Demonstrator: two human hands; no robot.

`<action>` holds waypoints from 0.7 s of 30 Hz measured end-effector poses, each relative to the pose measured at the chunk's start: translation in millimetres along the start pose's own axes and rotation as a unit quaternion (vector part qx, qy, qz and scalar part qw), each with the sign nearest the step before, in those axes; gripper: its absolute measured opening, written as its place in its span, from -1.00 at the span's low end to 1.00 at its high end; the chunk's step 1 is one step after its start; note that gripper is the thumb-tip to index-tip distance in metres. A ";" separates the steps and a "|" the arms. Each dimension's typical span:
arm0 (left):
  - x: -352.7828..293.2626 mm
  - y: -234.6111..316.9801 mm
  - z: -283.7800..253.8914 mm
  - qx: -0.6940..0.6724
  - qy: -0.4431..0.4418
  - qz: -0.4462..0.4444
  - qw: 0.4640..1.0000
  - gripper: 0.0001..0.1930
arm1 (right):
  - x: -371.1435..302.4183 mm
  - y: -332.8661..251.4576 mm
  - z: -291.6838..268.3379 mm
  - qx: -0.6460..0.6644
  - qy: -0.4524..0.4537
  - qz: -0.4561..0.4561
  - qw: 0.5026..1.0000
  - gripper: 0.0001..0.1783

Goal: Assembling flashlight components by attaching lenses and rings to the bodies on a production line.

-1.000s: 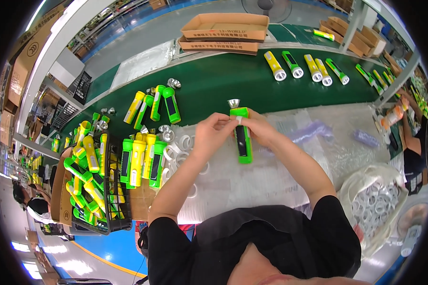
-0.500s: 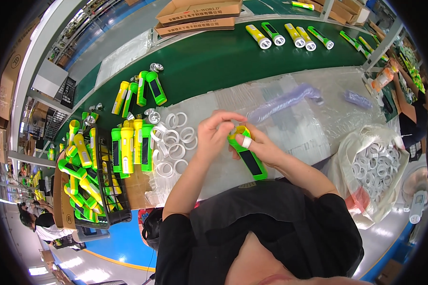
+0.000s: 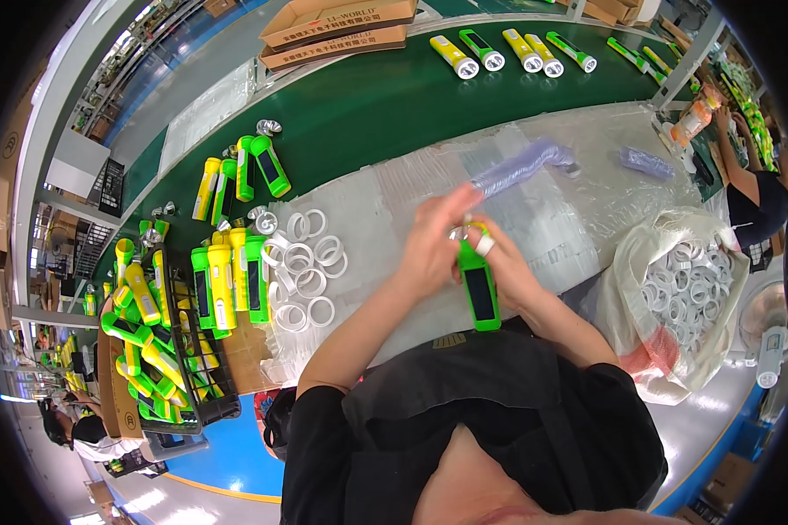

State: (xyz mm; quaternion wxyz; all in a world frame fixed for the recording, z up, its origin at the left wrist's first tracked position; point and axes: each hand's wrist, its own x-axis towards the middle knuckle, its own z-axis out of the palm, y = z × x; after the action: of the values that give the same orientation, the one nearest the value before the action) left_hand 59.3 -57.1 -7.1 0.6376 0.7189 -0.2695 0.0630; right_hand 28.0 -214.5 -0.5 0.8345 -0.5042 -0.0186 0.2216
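Note:
My right hand (image 3: 510, 267) is closed round a green flashlight (image 3: 480, 293) with a dark panel along its body. Its head end points away from me, and its tail is close to my apron. White tape is wrapped round a finger of this hand. Over the flashlight's head is my left hand (image 3: 431, 241), its fingers smeared by motion. A small shiny part (image 3: 458, 233) shows between the hands at the head end; what it is, I cannot make out. Left of my hands, several white rings (image 3: 310, 282) lie loose on the plastic-covered table (image 3: 385, 319).
Green and yellow flashlights (image 3: 221, 276) stand and lie at the left, beside a full black crate (image 3: 206, 411). A sack of white rings (image 3: 626, 302) is at the right. Purple plastic wrap (image 3: 521, 171) lies beyond my hands. Finished-looking flashlights (image 3: 524, 51) line the far edge near cardboard trays (image 3: 333, 48).
The flashlight has turned more upright in the picture and shifted slightly right. My left hand has moved over its head, fingers now blurred. The whole view has shifted a little.

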 end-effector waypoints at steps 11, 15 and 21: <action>2.8 -63.2 -25.1 0.282 0.017 -0.002 0.959 -0.43 | 3.0 -15.4 -7.0 -0.026 0.032 -0.043 0.998 -0.51; -6.4 -0.9 -35.4 0.199 -0.009 0.029 0.979 -0.55 | 1.0 -20.8 8.1 -0.069 -0.013 -0.011 0.997 -0.49; -28.7 31.6 -42.2 0.186 -0.001 0.064 0.980 -0.58 | 15.0 -8.1 23.8 -0.093 -0.107 -0.011 0.990 -0.49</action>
State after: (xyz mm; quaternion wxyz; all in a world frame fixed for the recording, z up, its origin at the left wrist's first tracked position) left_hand 30.9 -9.5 16.0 0.4868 0.8064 -0.2992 0.1525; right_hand 38.3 -192.0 15.2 0.7797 -0.5525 -0.1336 0.2626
